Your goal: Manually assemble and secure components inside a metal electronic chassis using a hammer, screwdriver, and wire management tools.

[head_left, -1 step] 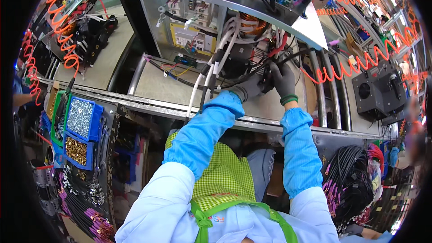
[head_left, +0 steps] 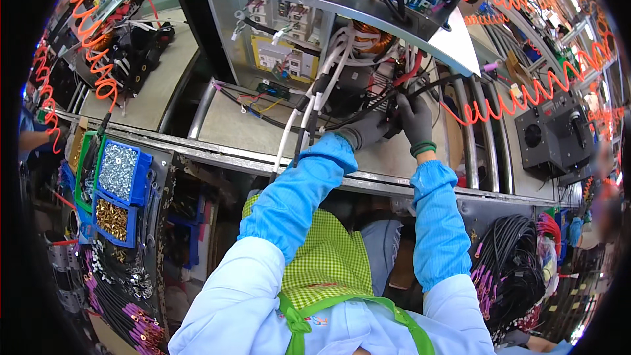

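My left hand [head_left: 365, 131], in a dark grey glove, is closed at the front of an open metal machine cabinet [head_left: 227, 39]. Its fingertips meet a small dark piece that I cannot make out. Close beside it, my right hand [head_left: 416, 122] has its fingers bent round the same dark spot, under a black cable [head_left: 430, 85]. Behind the hands sit a copper-wound coil [head_left: 370, 38], a red cable [head_left: 409, 69] and thick white cables [head_left: 337, 56]. More white and black cables [head_left: 287, 138] hang over the bench edge left of my left hand.
Blue bins of silver screws [head_left: 118, 169] and brass fasteners [head_left: 112, 219] stand at the left, with wrenches [head_left: 152, 200] alongside. A bundle of black cables [head_left: 516, 263] hangs at the lower right. Orange coiled hoses [head_left: 519, 100] stretch across the right, near a black box-shaped unit [head_left: 554, 133].
The view has shifted very slightly. My right hand's fingers have moved a little; both hands stay at the same spot. At the far left, another person's hand shows more.
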Demonstrator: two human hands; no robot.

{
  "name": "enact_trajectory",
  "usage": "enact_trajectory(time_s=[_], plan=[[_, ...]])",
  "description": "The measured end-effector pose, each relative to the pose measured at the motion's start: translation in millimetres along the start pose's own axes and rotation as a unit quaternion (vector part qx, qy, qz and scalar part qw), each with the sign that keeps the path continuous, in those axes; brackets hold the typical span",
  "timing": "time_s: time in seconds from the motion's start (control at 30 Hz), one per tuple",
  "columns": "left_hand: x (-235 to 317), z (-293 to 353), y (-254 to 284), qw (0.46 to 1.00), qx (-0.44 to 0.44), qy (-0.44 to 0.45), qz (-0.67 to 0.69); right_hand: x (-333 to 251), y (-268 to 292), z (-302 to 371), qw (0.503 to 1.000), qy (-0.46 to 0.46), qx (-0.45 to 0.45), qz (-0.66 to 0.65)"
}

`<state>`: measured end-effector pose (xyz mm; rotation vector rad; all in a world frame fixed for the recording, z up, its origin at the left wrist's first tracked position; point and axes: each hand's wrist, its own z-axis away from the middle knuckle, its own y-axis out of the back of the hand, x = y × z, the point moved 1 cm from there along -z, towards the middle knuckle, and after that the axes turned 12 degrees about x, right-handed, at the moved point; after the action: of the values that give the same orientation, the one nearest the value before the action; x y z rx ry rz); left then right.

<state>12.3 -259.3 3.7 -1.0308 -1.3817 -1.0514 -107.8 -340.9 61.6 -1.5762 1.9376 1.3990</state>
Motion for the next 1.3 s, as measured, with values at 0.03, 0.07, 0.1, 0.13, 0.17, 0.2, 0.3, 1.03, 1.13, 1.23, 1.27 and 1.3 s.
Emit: enact_trajectory(time_s=[0.03, 0.07, 0.1, 0.13, 0.17, 0.2, 0.3, 1.03, 1.13, 1.23, 1.27, 1.3], plan=[[1.0, 3.5, 2.5, 0.997, 0.014, -0.046, -0.056, -1.6, 0.2, 4.5, 1.0, -0.006, 0.011, -0.025], [2.8, 5.9, 5.0, 0.989, 0.027, -0.09, -0.112, -3.4, -0.8, 6.0, 0.998, -0.013, 0.023, -0.05], [-1.8, 2.2, 5.8, 0.989, 0.031, -0.089, -0.114, -4.8, -3.6, 3.4, 0.998, -0.012, 0.02, -0.053], [-16.4, -2.7, 4.8, 0.985, 0.067, -0.062, -0.148, -5.1, -6.8, 2.9, 0.997, -0.034, 0.007, -0.065], [-20.3, -6.4, 0.6, 0.978, 0.097, -0.037, -0.179, -0.3, -5.7, 1.8, 0.996, -0.058, -0.002, -0.072], [-24.9, -7.1, -3.3, 0.979, 0.097, -0.036, -0.177, 3.2, -5.3, 3.2, 0.998, -0.022, 0.013, -0.065], [-22.9, -6.5, -3.1, 0.973, 0.111, -0.054, -0.193, -2.2, -5.7, 3.4, 0.997, 0.015, 0.036, -0.06], [-19.2, -6.1, -5.9, 0.971, 0.17, -0.002, -0.169, -4.3, -7.2, 2.9, 0.999, 0.029, 0.02, -0.008], [12.5, 12.4, -10.6, 0.984, 0.134, -0.02, -0.119, -8.5, 2.0, 3.5, 1.0, 0.01, 0.006, 0.005], [27.6, 20.0, -10.2, 0.986, 0.119, -0.032, -0.112, -1.7, 2.1, 2.4, 0.999, 0.038, 0.016, 0.024], [29.4, 21.4, -10.8, 0.986, 0.115, -0.03, -0.119, -0.5, 1.8, 2.5, 0.999, 0.041, 0.022, 0.029], [15.7, 16.3, -14.7, 0.986, 0.116, -0.031, -0.119, 1.1, 2.3, 2.4, 0.998, 0.043, 0.029, 0.033]])
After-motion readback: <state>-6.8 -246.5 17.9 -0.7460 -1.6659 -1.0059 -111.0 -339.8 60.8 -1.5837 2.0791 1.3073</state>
